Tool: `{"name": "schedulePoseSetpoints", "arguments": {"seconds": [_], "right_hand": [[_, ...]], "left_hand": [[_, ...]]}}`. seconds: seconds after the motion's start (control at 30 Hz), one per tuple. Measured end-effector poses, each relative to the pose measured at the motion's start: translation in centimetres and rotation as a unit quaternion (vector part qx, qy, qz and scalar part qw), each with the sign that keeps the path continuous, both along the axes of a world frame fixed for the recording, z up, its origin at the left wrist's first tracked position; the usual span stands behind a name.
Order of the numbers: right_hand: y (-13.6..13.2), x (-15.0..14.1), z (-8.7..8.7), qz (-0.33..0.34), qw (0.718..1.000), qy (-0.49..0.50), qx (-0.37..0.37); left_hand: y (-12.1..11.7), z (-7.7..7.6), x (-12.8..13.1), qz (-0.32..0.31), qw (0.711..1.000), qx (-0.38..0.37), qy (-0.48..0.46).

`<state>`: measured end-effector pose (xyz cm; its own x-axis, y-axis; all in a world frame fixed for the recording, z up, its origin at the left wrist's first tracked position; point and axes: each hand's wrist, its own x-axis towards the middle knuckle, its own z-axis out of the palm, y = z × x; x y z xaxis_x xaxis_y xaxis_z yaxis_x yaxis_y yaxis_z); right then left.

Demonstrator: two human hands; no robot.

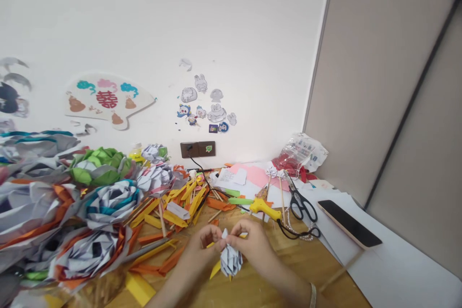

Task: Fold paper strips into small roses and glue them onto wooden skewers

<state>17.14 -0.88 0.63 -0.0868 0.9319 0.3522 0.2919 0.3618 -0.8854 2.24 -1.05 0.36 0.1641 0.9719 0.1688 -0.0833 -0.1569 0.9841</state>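
A small white paper flower (231, 261) with yellow strips showing beside it is held low over the wooden table. My left hand (206, 245) pinches its top end from the left, fingers curled. From the right, my right hand (249, 241) pinches the same end, thumb close to the other thumb. The flower's folded petals hang below both thumbs. Just beyond my right hand lies a yellow glue gun (265, 209) with a black cord. What the fingertips press on is partly hidden.
Large paper flowers (113, 199) crowd the left. Orange and yellow paper strips (144, 288) are scattered beside them. Black-handled scissors (303, 206), a phone (349, 224) and white paper sheets (407, 269) lie right. A plugged cord runs from the wall socket (198, 149).
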Motion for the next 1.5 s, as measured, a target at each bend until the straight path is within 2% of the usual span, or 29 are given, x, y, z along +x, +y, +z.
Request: {"name": "schedulePoseSetpoints", "arguments": {"seconds": [0.07,0.13,0.27,0.43,0.53,0.63,0.8,1.0,1.37,1.43,1.5], "right_hand": [[0.4,-0.2,-0.4,0.029,0.999,0.024,-0.039],[0.6,-0.2,-0.6,0.045,0.997,0.044,-0.046],[0.3,0.1,0.0,0.057,0.997,0.039,-0.020],[-0.4,0.5,1.1,0.038,0.993,-0.054,0.097],[-0.7,0.6,1.2,0.030,0.981,-0.077,0.174],[-0.8,0.6,1.2,0.035,0.972,-0.079,0.218],[-1.0,0.7,1.3,0.045,0.963,-0.083,0.252],[-1.1,0.8,1.5,0.052,0.960,-0.089,0.260],[-1.1,0.9,1.4,0.047,0.931,-0.112,0.345],[-0.9,1.0,1.5,0.059,0.930,-0.115,0.344],[-0.5,1.1,1.4,0.082,0.945,-0.105,0.299]], "left_hand": [[0.6,-0.7,-0.2,-0.002,1.000,-0.017,-0.013],[0.7,-1.1,-0.5,0.004,1.000,-0.004,-0.009],[0.2,-0.4,-1.1,0.015,0.997,0.063,0.052],[-0.4,1.0,-1.7,0.027,0.970,0.177,0.165],[-0.6,1.3,-1.8,0.038,0.953,0.227,0.197],[-0.8,1.6,-1.9,0.037,0.943,0.258,0.206],[-1.2,2.3,-1.7,0.028,0.934,0.289,0.206],[-1.3,3.0,-1.7,0.012,0.922,0.322,0.215],[-1.2,3.0,-1.8,-0.009,0.904,0.364,0.224],[-1.2,3.1,-1.8,-0.018,0.908,0.356,0.223],[-0.9,2.9,-1.9,-0.027,0.922,0.312,0.227]]}}
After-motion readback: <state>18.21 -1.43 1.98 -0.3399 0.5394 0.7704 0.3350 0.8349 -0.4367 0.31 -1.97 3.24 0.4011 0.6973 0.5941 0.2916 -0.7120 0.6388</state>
